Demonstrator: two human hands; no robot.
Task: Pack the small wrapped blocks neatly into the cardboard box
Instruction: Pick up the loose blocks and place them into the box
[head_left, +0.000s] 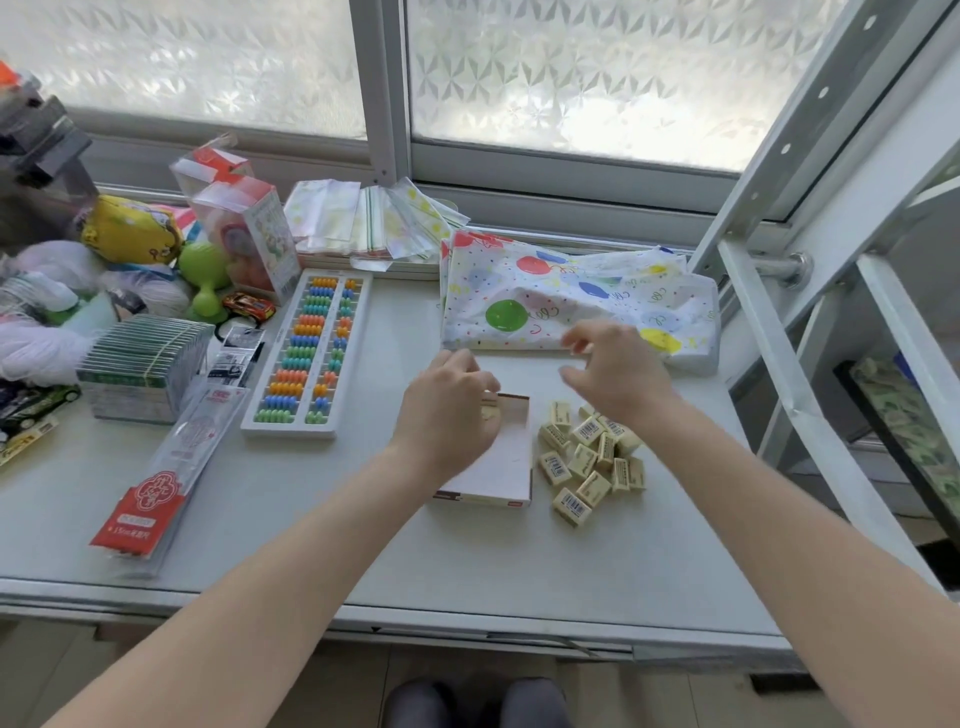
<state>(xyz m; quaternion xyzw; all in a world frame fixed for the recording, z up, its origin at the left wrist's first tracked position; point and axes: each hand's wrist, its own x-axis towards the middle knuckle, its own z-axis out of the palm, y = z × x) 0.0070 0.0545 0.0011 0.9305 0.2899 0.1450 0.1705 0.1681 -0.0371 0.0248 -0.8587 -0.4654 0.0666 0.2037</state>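
A shallow open cardboard box (511, 462) lies on the white table, its pale inside mostly bare. One small cream wrapped block (489, 413) shows at its far end, under my left hand (447, 410). That hand's fingers curl down over the box's far left corner; whether they pinch the block I cannot tell. To the right of the box lies a loose heap of several cream wrapped blocks (589, 457) with barcodes. My right hand (615, 374) hovers above the far side of the heap, fingers spread and relaxed, holding nothing.
A balloon-print bag (571, 301) lies just behind the hands. A colourful abacus (309, 353) sits left of the box, with a red-labelled packet (166, 467), stacked card packs (143, 364) and toys further left. A metal frame (779, 364) borders the table's right edge.
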